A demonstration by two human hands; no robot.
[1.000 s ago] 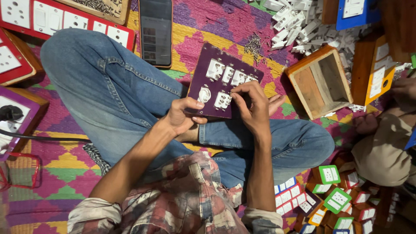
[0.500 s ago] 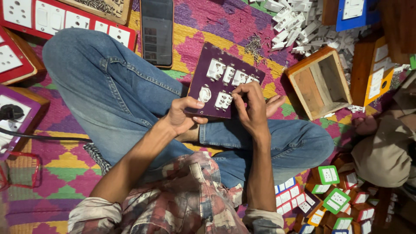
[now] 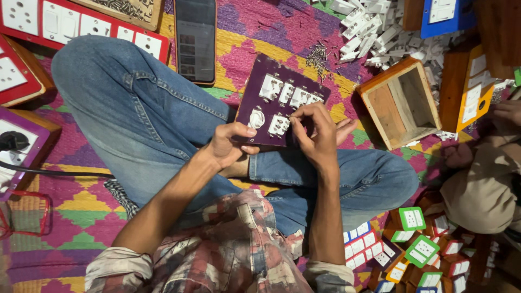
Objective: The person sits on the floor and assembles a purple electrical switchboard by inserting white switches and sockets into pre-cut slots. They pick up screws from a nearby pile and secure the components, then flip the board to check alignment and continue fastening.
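Nothing much moved: the left hand [image 3: 230, 145] still pinched the purple board [image 3: 277, 103] by its edge. The right hand [image 3: 316, 133] pinched at a white switch [image 3: 279, 125], fingertips hiding it partly.

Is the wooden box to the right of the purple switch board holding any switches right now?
No: the wooden box lies open and shows only bare wood inside, while the loose white switches are piled on the mat beyond it.

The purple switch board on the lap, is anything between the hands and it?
Nothing visible. The left hand grips the purple switch board by its near edge, thumb on top. The right hand rests on the board's face, fingertips on the white switches. Both hands touch it directly.
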